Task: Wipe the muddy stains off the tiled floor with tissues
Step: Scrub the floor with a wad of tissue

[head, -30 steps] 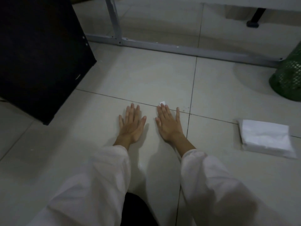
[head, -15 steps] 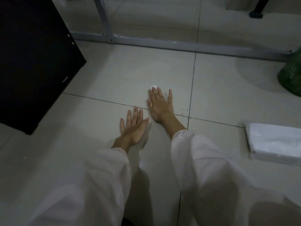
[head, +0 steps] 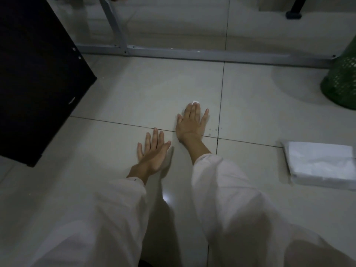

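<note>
My right hand point(head: 190, 122) lies flat on the pale tiled floor point(head: 146, 93), pressing a white tissue point(head: 195, 102) whose corner shows past the fingertips. The rest of the tissue is hidden under the palm. Small dark muddy specks point(head: 212, 130) dot the tile just right of that hand, near the grout crossing. My left hand point(head: 154, 153) rests flat and empty on the tile behind and left of the right hand, fingers together. Both arms wear white sleeves.
A white tissue pack point(head: 319, 164) lies on the floor at the right. A green mesh bin point(head: 341, 81) stands at the far right. A grey metal frame bar point(head: 192, 54) crosses the back. A black panel point(head: 36, 74) fills the left.
My right hand has slid forward over the grout line with the tissue under it. My left hand has stayed flat in about the same spot.
</note>
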